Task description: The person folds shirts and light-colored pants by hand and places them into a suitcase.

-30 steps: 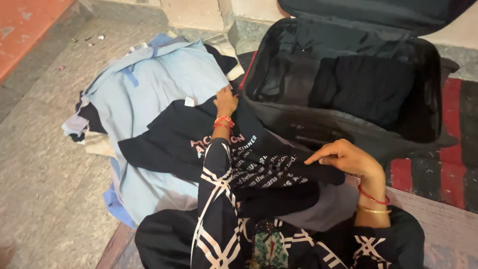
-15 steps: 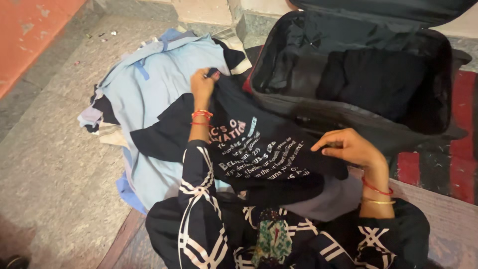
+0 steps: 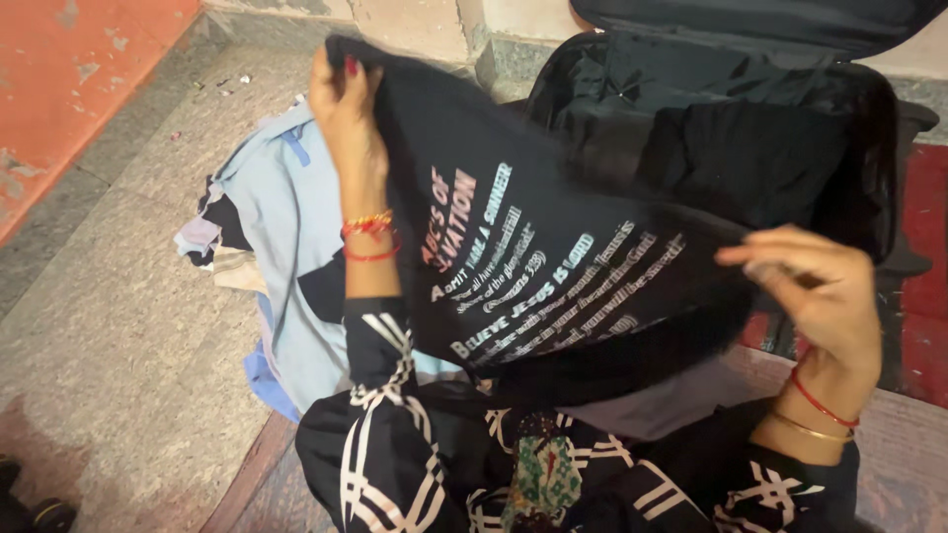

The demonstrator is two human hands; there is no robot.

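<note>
Both hands pinch the black shirt (image 3: 553, 257) tight, left hand (image 3: 348, 118) and right hand (image 3: 815, 286); keep it stretched flat beside the suitcase (image 3: 879, 148).

This looks like a home, seen at floor level — a speckled grey stone floor (image 3: 109, 296) runs up to a low stone step (image 3: 425, 25), with a patch of worn red paint (image 3: 59, 79) to one side. An open black suitcase (image 3: 869, 118) lies on a red-striped mat (image 3: 923, 326) beside a heap of clothes (image 3: 267, 217) — packing done at home.
</note>
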